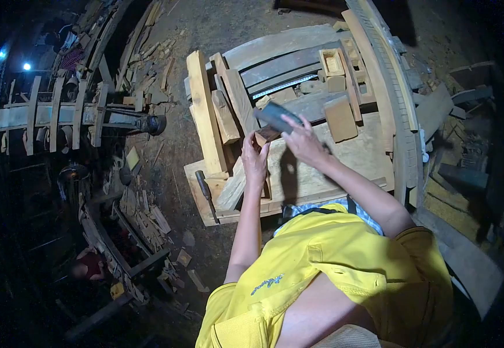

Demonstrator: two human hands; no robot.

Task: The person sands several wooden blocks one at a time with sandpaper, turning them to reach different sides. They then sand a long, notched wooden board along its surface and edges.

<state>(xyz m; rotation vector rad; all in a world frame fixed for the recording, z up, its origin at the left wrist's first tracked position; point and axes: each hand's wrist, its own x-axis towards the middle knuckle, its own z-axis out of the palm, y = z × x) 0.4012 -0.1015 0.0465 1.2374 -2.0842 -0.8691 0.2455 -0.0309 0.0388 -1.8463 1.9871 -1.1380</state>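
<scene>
My right hand [303, 138] grips a dark flat block-like tool [275, 114] and holds it above a small wooden piece [266, 135]. My left hand [255, 158] holds that small wooden piece from below and left, over a low wooden work table [350, 156]. Both arms reach forward from my yellow shirt [321, 261]. What the dark tool is exactly I cannot tell.
Wooden blocks and planks [205, 113] lie stacked on the table's left part, and a squared block [340, 118] sits to the right. A hammer [205, 194] rests at the table's left edge. Wood scraps [147, 214] litter the dirt floor; another person [89, 267] sits lower left.
</scene>
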